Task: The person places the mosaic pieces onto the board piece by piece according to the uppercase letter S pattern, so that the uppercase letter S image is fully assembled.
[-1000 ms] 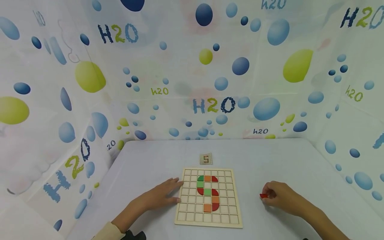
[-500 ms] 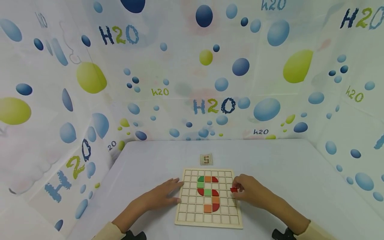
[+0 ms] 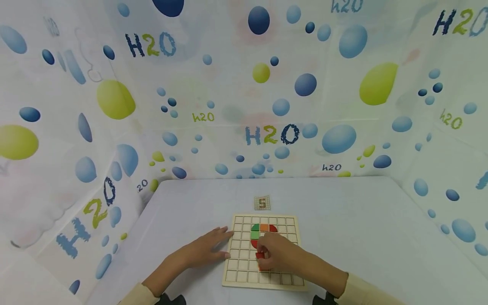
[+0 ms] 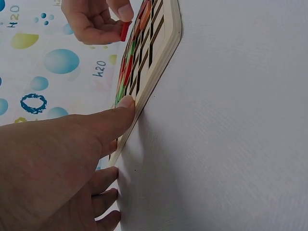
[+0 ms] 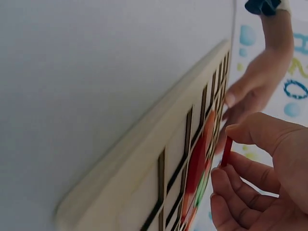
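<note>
A square wooden grid board [image 3: 236, 277] lies on the table, with green, orange and red tiles set in some of its cells. My right hand [image 3: 284, 253] is over the middle of the board and hides several of the tiles. Between its thumb and fingers it pinches a small red tile [image 5: 227, 151], held on edge close above the grid in the right wrist view. At the board's left edge rests my left hand [image 3: 206, 250], fingers extended; its thumb [image 4: 126, 102] touches the frame in the left wrist view.
Behind the board lies a small card [image 3: 262, 202] showing a grid with a brown S-like figure. The white table [image 3: 343, 203] runs back to a backdrop [image 3: 228, 84] printed with blue and green drops. Dark straps show at both wrists.
My right hand has come from the right of the board, past its right edge, to over its middle, carrying the red tile. My left hand has stayed put.
</note>
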`<state>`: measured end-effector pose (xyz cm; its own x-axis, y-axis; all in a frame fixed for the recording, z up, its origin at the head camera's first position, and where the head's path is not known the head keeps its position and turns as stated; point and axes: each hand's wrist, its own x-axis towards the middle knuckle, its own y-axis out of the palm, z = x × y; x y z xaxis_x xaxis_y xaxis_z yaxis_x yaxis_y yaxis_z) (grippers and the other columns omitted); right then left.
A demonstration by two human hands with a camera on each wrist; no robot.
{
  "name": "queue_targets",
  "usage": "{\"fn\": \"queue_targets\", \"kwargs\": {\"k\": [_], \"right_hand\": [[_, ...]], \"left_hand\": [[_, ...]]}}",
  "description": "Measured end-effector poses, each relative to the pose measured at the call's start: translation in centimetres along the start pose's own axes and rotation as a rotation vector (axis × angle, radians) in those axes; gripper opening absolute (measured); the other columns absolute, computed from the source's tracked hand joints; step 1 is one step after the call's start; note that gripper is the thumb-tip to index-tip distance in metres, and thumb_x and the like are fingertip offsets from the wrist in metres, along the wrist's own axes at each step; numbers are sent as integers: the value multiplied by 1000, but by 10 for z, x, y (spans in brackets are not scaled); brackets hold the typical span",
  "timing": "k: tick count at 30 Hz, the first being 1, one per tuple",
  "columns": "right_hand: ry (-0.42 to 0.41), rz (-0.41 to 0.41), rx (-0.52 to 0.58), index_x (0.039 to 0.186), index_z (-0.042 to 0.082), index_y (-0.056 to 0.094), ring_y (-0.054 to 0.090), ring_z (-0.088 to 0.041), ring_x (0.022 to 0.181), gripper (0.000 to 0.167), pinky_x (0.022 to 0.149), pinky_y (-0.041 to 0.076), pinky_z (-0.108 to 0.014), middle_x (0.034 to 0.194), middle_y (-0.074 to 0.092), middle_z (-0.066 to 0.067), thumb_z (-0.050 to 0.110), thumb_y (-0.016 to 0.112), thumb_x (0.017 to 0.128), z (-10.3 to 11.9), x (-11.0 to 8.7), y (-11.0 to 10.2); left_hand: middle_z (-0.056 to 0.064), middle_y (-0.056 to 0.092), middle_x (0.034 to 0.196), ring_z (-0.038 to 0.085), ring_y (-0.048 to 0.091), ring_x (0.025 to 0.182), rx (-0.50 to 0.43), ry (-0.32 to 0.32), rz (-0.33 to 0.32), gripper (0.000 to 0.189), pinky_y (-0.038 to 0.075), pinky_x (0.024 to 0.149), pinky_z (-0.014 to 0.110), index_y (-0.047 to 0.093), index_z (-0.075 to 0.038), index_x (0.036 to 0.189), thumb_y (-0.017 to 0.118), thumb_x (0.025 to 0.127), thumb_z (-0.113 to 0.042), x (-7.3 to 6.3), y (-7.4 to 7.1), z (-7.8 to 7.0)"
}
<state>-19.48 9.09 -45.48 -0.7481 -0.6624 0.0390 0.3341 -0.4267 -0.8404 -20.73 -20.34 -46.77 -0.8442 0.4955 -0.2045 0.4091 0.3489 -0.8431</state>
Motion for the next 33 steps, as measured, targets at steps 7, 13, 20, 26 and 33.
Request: {"fn": "queue_targets", "kwargs": {"k": [7, 13, 20, 26, 33], "right_hand": [[15, 56, -120, 96, 22, 64, 51, 0, 76, 19, 68, 49, -17, 87, 56, 15, 27, 83, 93, 16, 8, 13], [-39, 45, -230, 92, 26, 64, 48, 0, 73, 20, 68, 44, -20, 85, 55, 17, 33, 82, 94, 19, 9, 14], [-80, 70, -289, 87, 27, 64, 45, 1, 74, 20, 69, 39, -20, 82, 51, 19, 32, 80, 97, 21, 8, 10], [-111, 68, -324, 84, 27, 60, 42, 1, 73, 24, 66, 35, -19, 81, 47, 18, 34, 77, 99, 19, 7, 12], [-140, 79, -364, 83, 28, 60, 42, 0, 77, 24, 68, 36, -19, 83, 45, 18, 33, 75, 100, 20, 8, 13]], "left_hand": [[14, 35, 171, 40, 26, 160, -16, 5, 4, 72, 30, 125, 64, 45, -20, 161, 70, 100, -50, -1, 0, -2], [13, 34, 171, 40, 26, 160, -11, 7, 3, 73, 30, 125, 64, 45, -21, 161, 69, 100, -52, -2, -1, -1], [14, 35, 171, 40, 26, 160, 0, 18, 2, 72, 31, 125, 64, 45, -21, 162, 68, 101, -51, -1, 0, 1], [13, 34, 171, 40, 25, 160, -2, 13, 3, 72, 30, 125, 64, 44, -22, 162, 68, 101, -51, 0, 0, 2], [13, 33, 171, 39, 25, 160, 0, 26, -2, 72, 30, 125, 63, 44, -22, 162, 68, 101, -51, 1, 1, 5]]}}
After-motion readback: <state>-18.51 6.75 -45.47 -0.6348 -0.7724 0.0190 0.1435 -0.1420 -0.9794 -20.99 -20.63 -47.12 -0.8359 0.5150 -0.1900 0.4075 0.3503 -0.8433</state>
